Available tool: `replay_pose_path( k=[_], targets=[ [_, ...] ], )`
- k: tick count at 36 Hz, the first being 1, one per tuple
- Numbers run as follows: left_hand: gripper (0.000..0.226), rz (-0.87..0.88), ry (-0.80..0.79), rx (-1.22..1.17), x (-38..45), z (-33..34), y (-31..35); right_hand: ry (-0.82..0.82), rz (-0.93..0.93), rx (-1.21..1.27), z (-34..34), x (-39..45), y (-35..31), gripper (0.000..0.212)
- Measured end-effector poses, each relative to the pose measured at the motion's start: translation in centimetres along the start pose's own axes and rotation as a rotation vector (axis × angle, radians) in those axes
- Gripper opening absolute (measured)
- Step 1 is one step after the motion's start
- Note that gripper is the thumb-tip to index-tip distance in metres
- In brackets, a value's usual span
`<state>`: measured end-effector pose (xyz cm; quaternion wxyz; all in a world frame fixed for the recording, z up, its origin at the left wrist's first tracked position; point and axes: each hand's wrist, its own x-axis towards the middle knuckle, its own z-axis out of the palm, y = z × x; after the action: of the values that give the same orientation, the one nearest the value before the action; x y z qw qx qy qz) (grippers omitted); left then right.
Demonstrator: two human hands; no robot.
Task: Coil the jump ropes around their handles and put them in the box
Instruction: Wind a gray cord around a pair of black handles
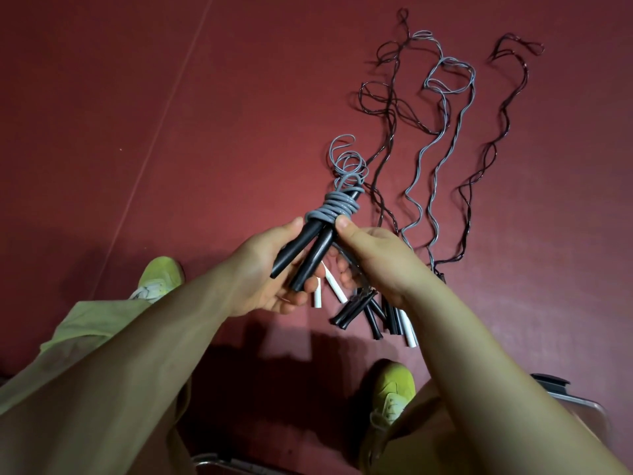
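Two black handles (310,253) of a grey jump rope are held together above the floor. My left hand (270,272) grips them from below. Grey rope (334,209) is wound several turns around their upper part, with a loose grey tangle (346,162) hanging past the tips. My right hand (373,255) pinches the rope at the coil with its thumb against the handles. Several other jump ropes (442,138), grey and dark, lie stretched out on the red floor, their black and white handles (376,313) bunched beneath my right hand.
My two feet in yellow-green shoes (394,392) stand on the red floor (171,114). A grey-rimmed container's corner (575,402) shows at the lower right, behind my right forearm. A metal edge (219,462) sits at the bottom.
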<state>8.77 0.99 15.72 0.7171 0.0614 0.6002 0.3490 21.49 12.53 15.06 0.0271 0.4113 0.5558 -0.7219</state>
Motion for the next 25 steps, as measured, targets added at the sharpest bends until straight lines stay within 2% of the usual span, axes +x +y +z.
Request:
replay_pose_path(
  k=[4, 8, 12, 15, 18, 21, 23, 25],
  targets=[
    [0.067, 0.049, 0.07, 0.021, 0.2, -0.2, 0.0, 0.052, 0.005, 0.025, 0.1, 0.1, 0.3, 0.042],
    [0.064, 0.09, 0.244, 0.123, 0.7, 0.0, -0.1, 0.104, 0.016, 0.026, 0.2, 0.1, 0.5, 0.043],
    [0.057, 0.123, 0.371, 0.232, 1.2, 0.1, -0.4, 0.089, 0.019, 0.036, 0.4, 0.1, 0.8, 0.046],
    [0.051, 0.172, 0.451, 0.334, 1.7, -0.3, -0.8, 0.072, 0.05, -0.022, 0.5, 0.2, 1.1, 0.056],
    [0.052, 0.211, 0.502, 0.41, 2.0, -0.5, -1.0, 0.054, 0.068, -0.057, 0.6, 0.4, 1.3, 0.063],
    [0.042, 0.232, 0.529, 0.436, 2.1, -0.6, -1.1, 0.032, 0.063, -0.092, 0.7, 0.2, 1.4, 0.066],
    [0.038, 0.27, 0.521, 0.447, 2.2, -0.8, -1.3, 0.018, 0.062, -0.089, 0.8, 0.1, 1.3, 0.065],
    [0.034, 0.306, 0.498, 0.451, 2.2, -1.0, -1.4, 0.01, 0.055, -0.105, 0.9, 0.0, 1.2, 0.073]
  ],
)
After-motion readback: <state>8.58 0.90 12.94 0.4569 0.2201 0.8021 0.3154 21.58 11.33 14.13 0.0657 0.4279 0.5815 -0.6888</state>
